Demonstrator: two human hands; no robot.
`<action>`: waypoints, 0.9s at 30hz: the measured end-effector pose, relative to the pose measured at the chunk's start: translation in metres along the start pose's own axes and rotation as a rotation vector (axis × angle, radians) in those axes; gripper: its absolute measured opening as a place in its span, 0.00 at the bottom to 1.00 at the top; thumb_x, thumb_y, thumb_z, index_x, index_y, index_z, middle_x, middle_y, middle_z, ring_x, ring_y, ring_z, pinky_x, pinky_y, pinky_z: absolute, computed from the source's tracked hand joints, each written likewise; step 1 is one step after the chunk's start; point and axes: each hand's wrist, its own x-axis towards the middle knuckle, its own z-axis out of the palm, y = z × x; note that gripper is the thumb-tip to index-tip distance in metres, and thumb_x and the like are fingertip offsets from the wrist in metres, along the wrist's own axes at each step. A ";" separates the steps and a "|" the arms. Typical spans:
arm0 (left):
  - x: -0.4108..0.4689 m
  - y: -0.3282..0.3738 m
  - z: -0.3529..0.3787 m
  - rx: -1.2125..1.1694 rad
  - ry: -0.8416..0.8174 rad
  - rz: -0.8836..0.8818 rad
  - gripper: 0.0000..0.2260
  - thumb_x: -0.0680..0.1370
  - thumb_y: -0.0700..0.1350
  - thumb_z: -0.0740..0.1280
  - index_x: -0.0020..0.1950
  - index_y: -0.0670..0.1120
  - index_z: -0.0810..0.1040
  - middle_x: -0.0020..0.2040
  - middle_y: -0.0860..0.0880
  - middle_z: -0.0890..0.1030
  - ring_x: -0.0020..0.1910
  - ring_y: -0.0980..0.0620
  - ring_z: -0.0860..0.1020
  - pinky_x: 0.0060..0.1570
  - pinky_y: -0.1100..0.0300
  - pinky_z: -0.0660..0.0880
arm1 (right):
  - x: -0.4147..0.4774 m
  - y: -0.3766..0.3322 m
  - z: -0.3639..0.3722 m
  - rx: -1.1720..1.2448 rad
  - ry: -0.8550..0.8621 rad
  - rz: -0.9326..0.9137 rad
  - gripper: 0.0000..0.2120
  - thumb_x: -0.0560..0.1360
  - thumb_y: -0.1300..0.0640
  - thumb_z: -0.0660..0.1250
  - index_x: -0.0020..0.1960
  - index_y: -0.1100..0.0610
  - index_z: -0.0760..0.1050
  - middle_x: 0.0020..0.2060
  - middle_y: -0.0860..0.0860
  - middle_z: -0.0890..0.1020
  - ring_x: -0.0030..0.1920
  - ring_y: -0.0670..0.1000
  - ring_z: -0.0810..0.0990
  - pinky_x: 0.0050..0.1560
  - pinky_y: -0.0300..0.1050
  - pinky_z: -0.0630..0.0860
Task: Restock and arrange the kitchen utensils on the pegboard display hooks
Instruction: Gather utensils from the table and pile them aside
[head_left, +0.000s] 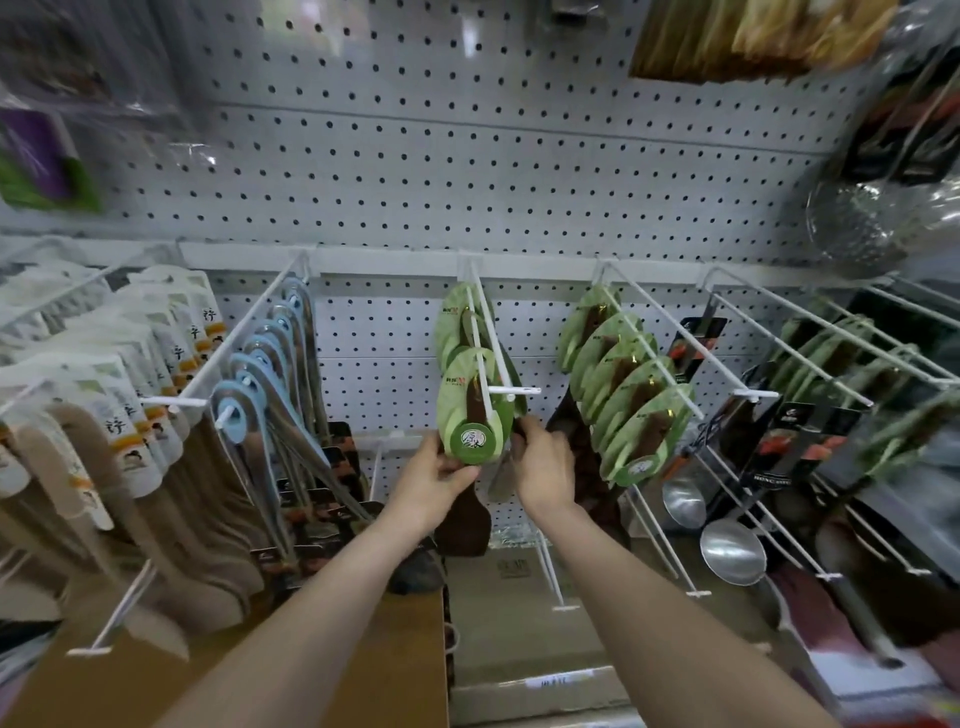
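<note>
- A dark spatula (464, 525) with a green card (470, 415) sits at the front end of the centre hook (485, 358) on the pegboard (415, 156).
- The left hand (434, 483) pinches the card's lower left edge: the thumb lies by the round label and the fingers (435, 451) curl behind.
- The right hand (540, 462) holds the card's right edge, its fingers (523, 431) curled close round it. Blur hides how far they wrap.
- The spatula's blade hangs below, between the two wrists.
- More green cards sit further back on the same hook.
- A row of like spatulas (623, 395) fills the next hook to the right.
- Blue-tagged utensils (260, 374) hang to the left.
- Ladles (732, 551) hang low on the right.
</note>
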 end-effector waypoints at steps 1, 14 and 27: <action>0.000 -0.002 0.000 -0.001 -0.004 0.012 0.18 0.78 0.40 0.68 0.65 0.49 0.68 0.52 0.53 0.79 0.50 0.60 0.77 0.54 0.61 0.73 | -0.003 0.000 -0.001 -0.001 0.012 -0.012 0.11 0.81 0.62 0.58 0.61 0.59 0.75 0.45 0.63 0.79 0.51 0.63 0.74 0.40 0.49 0.64; -0.025 -0.013 0.001 -0.076 -0.092 0.028 0.07 0.81 0.42 0.62 0.58 0.50 0.70 0.51 0.51 0.81 0.54 0.53 0.80 0.63 0.53 0.72 | -0.055 -0.006 -0.014 0.007 0.187 -0.121 0.10 0.82 0.56 0.60 0.57 0.58 0.77 0.46 0.57 0.83 0.47 0.60 0.74 0.42 0.50 0.67; -0.037 -0.009 0.003 -0.200 -0.139 0.030 0.08 0.82 0.39 0.60 0.60 0.48 0.72 0.48 0.49 0.81 0.48 0.54 0.78 0.50 0.66 0.73 | -0.063 -0.022 -0.045 0.117 -0.160 -0.100 0.07 0.80 0.57 0.60 0.51 0.59 0.75 0.45 0.58 0.83 0.50 0.62 0.80 0.48 0.54 0.75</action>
